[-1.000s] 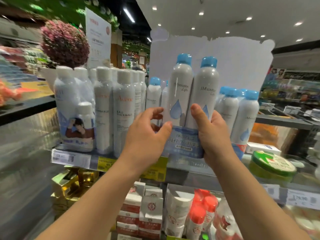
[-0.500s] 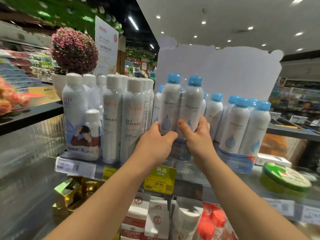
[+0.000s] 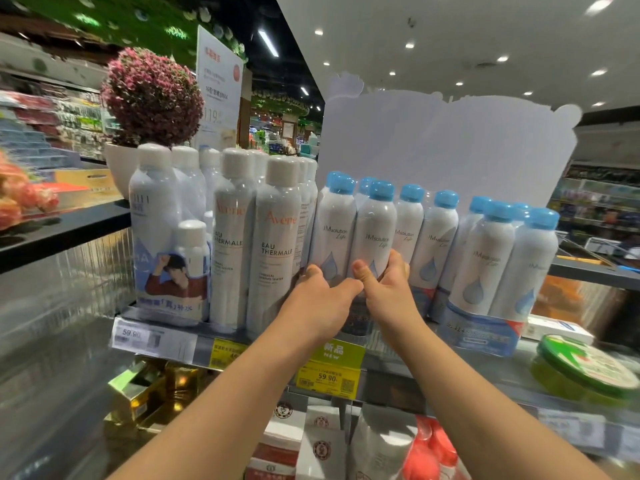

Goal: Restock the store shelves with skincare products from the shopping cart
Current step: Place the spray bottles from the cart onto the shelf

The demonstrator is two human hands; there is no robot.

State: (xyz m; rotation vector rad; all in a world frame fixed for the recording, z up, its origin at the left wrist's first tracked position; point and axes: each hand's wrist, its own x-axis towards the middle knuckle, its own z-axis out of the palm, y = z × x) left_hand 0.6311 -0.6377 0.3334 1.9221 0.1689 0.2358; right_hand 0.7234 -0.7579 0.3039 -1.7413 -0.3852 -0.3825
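A shrink-wrapped twin pack of white spray cans with blue caps (image 3: 353, 233) stands on the shelf (image 3: 408, 351), between the Avène cans and the other blue-capped packs. My left hand (image 3: 320, 303) grips its lower left side. My right hand (image 3: 388, 289) grips its lower right side, thumb on the front and fingers wrapped round the right can. The pack's base is hidden behind my hands.
Tall white Avène cans (image 3: 273, 244) stand tight on the left, more blue-capped packs (image 3: 498, 268) on the right. A green round tin (image 3: 585, 367) lies at the shelf's right. Price tags (image 3: 327, 370) hang below. Red-and-white boxes (image 3: 311, 445) fill the lower shelf.
Both hands have carried the twin pack forward and down from mid-air into the gap on the shelf, where it now sits lower, level with the neighbouring cans.
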